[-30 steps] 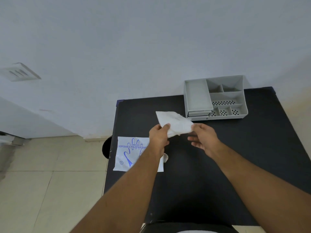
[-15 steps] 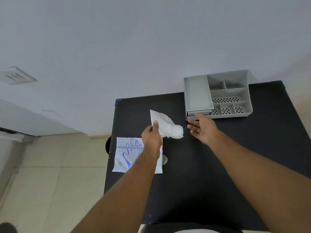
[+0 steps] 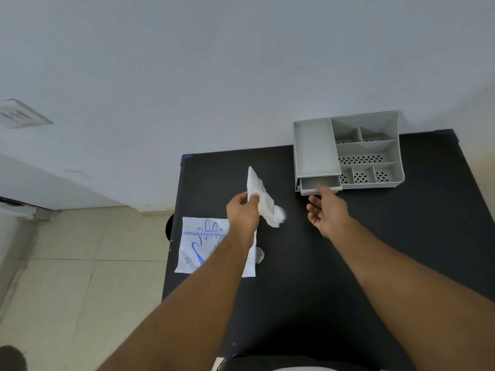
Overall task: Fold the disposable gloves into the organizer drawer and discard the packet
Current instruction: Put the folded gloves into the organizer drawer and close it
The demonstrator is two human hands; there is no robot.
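The left hand pinches the folded gloves aloft. Ahead of the right hand, whose fingers are spread and empty, the drawer is barely ajar (fingertips at its front). The slick wad could unfold; the packet lies under the left wrist.

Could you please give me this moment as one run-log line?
left hand: holds folded gloves | right hand: fingertips at drawer, slightly open | packet: on table

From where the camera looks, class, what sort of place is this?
Probably a plain indoor room set up as a work spot: a black table against a bare white wall, a tiled floor, and a grey desk organizer.
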